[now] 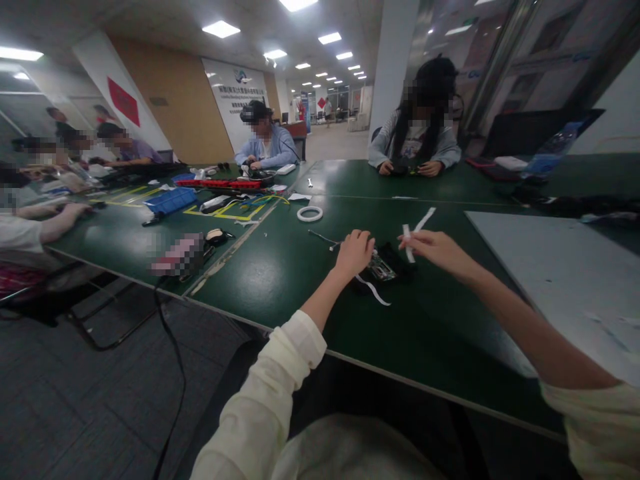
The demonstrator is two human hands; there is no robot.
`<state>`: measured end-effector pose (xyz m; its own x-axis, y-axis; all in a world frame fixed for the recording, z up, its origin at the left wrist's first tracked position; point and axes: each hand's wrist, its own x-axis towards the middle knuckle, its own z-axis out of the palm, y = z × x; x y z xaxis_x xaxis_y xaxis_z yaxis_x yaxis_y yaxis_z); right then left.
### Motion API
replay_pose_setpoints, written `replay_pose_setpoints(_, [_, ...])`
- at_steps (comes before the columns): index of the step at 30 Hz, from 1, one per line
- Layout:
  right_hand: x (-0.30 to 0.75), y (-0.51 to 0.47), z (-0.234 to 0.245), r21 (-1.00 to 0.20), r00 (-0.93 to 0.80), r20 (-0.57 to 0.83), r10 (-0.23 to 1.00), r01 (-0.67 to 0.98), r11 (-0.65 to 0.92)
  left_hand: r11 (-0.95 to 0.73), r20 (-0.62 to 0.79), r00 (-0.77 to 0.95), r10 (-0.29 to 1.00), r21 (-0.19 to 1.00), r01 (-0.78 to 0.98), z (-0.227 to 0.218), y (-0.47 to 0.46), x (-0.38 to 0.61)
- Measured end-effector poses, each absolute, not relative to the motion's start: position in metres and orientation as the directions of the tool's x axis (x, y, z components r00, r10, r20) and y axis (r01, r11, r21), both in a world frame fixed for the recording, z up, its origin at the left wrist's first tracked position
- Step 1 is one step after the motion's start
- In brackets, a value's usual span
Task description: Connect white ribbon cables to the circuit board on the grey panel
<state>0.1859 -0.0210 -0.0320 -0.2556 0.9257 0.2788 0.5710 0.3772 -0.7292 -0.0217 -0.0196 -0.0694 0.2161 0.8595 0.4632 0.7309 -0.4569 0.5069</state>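
Note:
My left hand (354,255) is closed over the left edge of a small electronic device with an exposed circuit board (383,268); its fingertips touch the device and partly hide it. A wavy white strip (374,291) runs from beneath that hand toward the table's near edge. Thin wires with a small connector (331,245) stick out to the left. Just right of the device, my right hand (437,250) pinches a white strip (407,241) between thumb and fingers. Another white length (425,219) slants up behind it; whether the two are one piece is unclear. Dark material (406,263) lies under the right fingers.
Beyond my left hand lies a white ring-shaped roll (310,214). A grey board (555,280) covers the table's right side. To the left are a pink and dark object (179,255), a blue tray (171,202) and a small wrench (310,183). Several people sit around the table.

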Motion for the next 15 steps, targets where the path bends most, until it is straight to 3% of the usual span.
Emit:
replay_pose_setpoints(4, [0.146, -0.052, -0.030, -0.809, -0.348, 0.222, 0.911, 0.455, 0.371, -0.588, 0.540, 0.232, 0.809, 0.757, 0.284, -0.058, -0.020, -0.016])
replay_pose_setpoints(8, [0.139, -0.071, -0.031, -0.874, -0.453, 0.180, 0.873, 0.334, 0.353, -0.426, 0.407, 0.483, 0.775, 0.901, -0.076, -0.047, -0.030, -0.012])
replay_pose_setpoints(12, [0.140, -0.081, -0.031, -0.919, -0.429, 0.160, 0.889, 0.264, 0.293, -0.209, 0.262, 0.705, 0.659, 0.964, -0.163, -0.043, -0.041, -0.013])
replay_pose_setpoints(15, [0.140, -0.084, -0.033, -0.936, -0.377, 0.154, 0.913, 0.240, 0.257, -0.207, 0.164, 0.740, 0.652, 0.978, -0.035, -0.043, -0.044, -0.013])
